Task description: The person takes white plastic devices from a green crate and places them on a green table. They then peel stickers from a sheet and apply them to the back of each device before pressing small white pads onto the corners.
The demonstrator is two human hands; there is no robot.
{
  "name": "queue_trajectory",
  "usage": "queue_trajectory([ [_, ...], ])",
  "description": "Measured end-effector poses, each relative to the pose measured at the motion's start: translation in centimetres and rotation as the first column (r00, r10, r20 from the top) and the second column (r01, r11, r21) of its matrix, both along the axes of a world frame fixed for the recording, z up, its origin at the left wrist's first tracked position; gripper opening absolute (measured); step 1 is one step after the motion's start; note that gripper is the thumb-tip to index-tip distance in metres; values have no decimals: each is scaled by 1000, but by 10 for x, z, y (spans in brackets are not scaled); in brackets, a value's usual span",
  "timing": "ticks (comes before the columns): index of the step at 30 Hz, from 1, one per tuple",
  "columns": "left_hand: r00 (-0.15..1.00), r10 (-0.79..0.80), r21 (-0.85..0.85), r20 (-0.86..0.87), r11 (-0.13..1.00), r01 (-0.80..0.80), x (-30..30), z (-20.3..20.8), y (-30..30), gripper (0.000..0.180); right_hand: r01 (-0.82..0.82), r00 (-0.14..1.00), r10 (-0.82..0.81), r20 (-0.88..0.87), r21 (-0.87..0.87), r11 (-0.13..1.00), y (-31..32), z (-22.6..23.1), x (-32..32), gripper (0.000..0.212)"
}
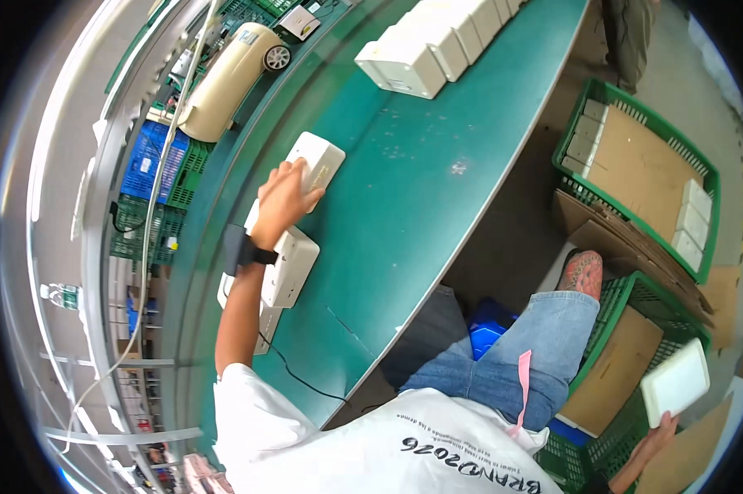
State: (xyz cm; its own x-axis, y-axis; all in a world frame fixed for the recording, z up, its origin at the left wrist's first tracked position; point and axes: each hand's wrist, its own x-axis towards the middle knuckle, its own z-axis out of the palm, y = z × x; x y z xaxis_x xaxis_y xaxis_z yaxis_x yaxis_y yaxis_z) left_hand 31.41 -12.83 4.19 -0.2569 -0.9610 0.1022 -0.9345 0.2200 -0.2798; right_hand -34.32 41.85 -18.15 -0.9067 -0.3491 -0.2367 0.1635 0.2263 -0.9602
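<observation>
While the left hand (285,198) lies over a white box (329,165) on the green bench (404,189), fingers bent across its top and thumb against its side, I cannot tell whether the grip is firm. More boxes (293,267) stand just behind that hand, toward the body; a row (413,62) stands well ahead and to its right. The right hand (655,440) grips a white case (676,383) by its lower edge, tilted up; a green crate (608,306) lies to that hand's left. I judge the step in hand to be handling one piece per side. Lifting the box would call for secure contact on opposite faces; moving the case, for clearance from the crate's rim.
</observation>
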Motion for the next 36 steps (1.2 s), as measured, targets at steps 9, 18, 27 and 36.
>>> queue_trajectory([
  [9,866,226,357,-446,932,-59,22,19,-38,80,-828,-75,479,-875,322,459,-308,194,211,69],
  [18,958,281,276,58,918,-286,33,35,-45,78,-750,-558,20,-830,514,416,-454,198,343,64],
  [27,943,102,-35,-317,992,-119,55,-13,-55,66,-809,-543,90,-835,549,211,-483,181,363,55],
  [36,974,208,116,-86,973,-197,63,14,-43,61,-854,-480,162,-862,501,139,-520,173,414,49],
])
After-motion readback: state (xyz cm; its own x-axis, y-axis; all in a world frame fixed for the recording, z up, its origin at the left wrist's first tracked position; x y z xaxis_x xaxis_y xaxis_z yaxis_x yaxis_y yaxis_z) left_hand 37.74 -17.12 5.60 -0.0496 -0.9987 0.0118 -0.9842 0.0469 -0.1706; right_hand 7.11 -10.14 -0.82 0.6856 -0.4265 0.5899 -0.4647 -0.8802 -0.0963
